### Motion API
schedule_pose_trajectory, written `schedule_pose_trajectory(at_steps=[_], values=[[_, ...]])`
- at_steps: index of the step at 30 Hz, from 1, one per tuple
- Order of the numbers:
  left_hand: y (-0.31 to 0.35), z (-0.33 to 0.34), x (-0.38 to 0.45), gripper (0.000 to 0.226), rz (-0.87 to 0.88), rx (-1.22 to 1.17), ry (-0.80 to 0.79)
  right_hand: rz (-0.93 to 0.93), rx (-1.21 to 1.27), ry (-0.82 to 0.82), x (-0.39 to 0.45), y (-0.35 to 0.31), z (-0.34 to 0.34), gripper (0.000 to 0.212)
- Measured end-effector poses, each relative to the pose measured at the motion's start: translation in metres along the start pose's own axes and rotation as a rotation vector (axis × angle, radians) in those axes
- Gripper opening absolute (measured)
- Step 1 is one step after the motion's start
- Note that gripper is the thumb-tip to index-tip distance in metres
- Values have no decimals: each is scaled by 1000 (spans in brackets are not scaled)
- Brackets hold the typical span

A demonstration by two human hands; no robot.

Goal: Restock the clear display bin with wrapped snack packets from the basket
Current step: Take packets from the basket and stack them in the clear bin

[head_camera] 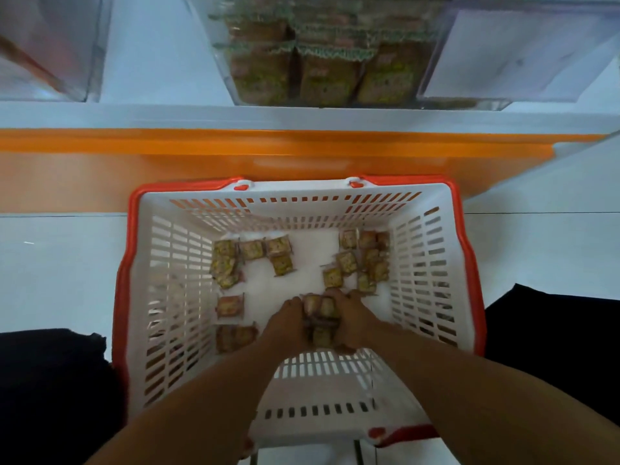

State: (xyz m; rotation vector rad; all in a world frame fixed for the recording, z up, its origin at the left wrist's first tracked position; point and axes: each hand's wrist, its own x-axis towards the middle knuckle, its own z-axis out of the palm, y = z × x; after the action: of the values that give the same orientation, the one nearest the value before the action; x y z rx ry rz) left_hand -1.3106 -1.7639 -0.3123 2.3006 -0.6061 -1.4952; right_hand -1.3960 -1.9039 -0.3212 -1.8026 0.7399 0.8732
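Both hands reach down into a white slotted shopping basket with a red rim, which sits on the pale floor in front of an orange-edged shelf. The left hand and the right hand close in from either side on a small stack of wrapped snack packets near the middle of the basket floor, their fingers curled against the stack and gripping it between them; the frame is blurred there, so how many packets the stack holds cannot be told. More loose packets lie scattered on the basket floor: a cluster at the far left, a cluster at the far right, and a few at the near left, just beside the left hand. Above the shelf edge stands the clear display bin, already holding rows of larger-looking wrapped packets stacked upright side by side, seen through its transparent wall. A second clear bin stands just to its right and another clear bin stands well apart at the left. Dark cloth shows at both lower sides of the basket.
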Motion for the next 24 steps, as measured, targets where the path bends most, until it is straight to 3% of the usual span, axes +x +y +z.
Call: schedule_pose_trajectory(at_steps=[1, 4, 8, 10, 12, 14, 16, 18, 21, 24], values=[[-1, -3, 0, 65, 1, -24, 15, 20, 101, 43, -4, -3, -3, 63], [-2, -11, 2, 61, -53, -23, 34, -15, 37, -50, -2, -7, -16, 75], [2, -21, 5, 96, -8, -185, -74, -13, 139, -140, -9, -20, -26, 91], [4, -27, 5, 102, 23, -270, -120, -40, 138, -139, -9, -26, -19, 96], [2, -31, 3, 98, 47, -350, -143, -59, 210, -155, -10, -29, -15, 83], [-2, -37, -2, 86, -2, -486, -176, -104, 302, -233, -12, -29, -16, 50], [0, -43, -5, 69, -70, -635, -253, -57, 399, -266, -15, -35, -28, 33], [4, -50, -4, 60, -92, -775, -302, 66, 497, -324, -16, -42, -45, 36], [17, -64, -10, 38, -192, -995, -233, 140, 635, -440, -24, -56, -67, 32], [32, -80, -19, 35, -242, -1207, -146, 132, 658, -378, -40, -79, -89, 16]])
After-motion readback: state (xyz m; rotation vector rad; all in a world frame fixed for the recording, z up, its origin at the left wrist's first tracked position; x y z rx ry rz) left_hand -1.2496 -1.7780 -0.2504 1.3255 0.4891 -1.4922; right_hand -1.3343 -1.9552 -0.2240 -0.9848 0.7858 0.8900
